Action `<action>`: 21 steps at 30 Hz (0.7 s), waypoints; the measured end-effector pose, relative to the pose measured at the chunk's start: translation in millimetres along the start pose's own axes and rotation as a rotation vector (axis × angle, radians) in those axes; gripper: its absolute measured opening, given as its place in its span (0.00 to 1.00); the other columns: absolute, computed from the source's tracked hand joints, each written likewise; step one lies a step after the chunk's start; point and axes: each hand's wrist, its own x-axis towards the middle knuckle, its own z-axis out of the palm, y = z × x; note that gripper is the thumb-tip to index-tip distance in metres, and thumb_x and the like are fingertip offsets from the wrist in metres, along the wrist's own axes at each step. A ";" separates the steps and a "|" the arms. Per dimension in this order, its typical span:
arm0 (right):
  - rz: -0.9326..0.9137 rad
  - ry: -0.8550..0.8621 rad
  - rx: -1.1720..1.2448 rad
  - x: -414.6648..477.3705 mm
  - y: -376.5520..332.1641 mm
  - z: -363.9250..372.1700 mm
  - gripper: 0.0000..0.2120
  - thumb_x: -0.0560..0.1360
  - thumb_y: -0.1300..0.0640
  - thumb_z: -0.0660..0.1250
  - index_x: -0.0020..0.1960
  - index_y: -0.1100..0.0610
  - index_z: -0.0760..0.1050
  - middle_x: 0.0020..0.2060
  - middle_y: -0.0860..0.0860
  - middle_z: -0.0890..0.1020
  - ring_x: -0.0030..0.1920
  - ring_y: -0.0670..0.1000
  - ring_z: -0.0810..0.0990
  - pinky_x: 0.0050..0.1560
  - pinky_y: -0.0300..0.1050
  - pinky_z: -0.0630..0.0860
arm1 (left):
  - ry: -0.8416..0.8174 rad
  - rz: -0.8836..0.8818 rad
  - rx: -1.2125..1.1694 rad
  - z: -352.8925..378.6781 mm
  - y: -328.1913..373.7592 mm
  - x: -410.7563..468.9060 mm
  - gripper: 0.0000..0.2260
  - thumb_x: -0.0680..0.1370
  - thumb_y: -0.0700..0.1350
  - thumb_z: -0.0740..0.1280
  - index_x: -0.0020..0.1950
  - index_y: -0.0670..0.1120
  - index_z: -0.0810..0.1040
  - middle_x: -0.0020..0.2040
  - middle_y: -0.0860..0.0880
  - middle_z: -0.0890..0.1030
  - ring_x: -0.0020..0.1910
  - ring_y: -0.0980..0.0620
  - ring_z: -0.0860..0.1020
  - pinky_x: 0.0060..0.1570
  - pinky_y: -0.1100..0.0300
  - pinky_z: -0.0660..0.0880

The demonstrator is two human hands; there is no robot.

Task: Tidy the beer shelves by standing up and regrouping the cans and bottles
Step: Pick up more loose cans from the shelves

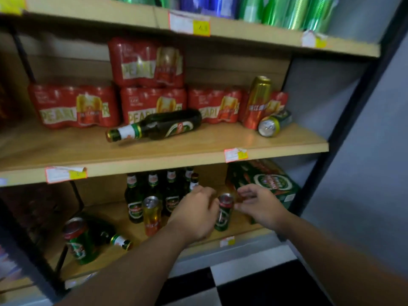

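On the lower shelf (242,234) a green can (224,215) stands upright between my hands. My left hand (194,214) curls round its left side. My right hand (258,204) hovers just right of the can, fingers apart and holding nothing. An orange-gold can (152,215) stands left of my left hand, in front of several upright green bottles (134,199). At the shelf's left, one bottle (117,239) lies on its side behind a large green can (79,244). On the middle shelf (154,159), a dark bottle (154,127) and a green can (273,125) lie flat.
Red shrink-wrapped can packs (72,107) line the back of the middle shelf, and a tall gold-red can (258,102) stands among them. A green carton (267,184) fills the lower shelf's right end. A dark upright post (344,129) bounds the right side. Green cans fill the top shelf.
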 end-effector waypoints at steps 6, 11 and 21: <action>-0.060 0.183 -0.017 25.2 -25.4 -83.8 0.16 0.70 0.60 0.76 0.55 0.53 0.76 0.55 0.53 0.79 0.53 0.53 0.81 0.58 0.51 0.77 | 0.105 0.112 0.013 -32.2 61.6 59.1 0.16 0.81 0.52 0.58 0.67 0.49 0.72 0.65 0.49 0.73 0.63 0.49 0.72 0.61 0.57 0.70; -0.114 0.213 -0.080 56.3 -39.6 -131.8 0.19 0.71 0.55 0.75 0.59 0.50 0.75 0.50 0.51 0.80 0.52 0.52 0.80 0.58 0.51 0.77 | 0.100 0.118 0.028 -42.8 89.4 110.3 0.18 0.81 0.52 0.59 0.69 0.49 0.71 0.67 0.48 0.73 0.63 0.49 0.72 0.62 0.56 0.69; -0.395 0.271 -0.792 136.6 -37.2 -174.3 0.32 0.73 0.67 0.65 0.74 0.50 0.61 0.71 0.50 0.65 0.70 0.55 0.63 0.70 0.50 0.65 | 0.077 0.136 0.161 -34.1 102.2 201.4 0.18 0.81 0.51 0.60 0.69 0.47 0.71 0.65 0.47 0.73 0.62 0.47 0.72 0.58 0.54 0.72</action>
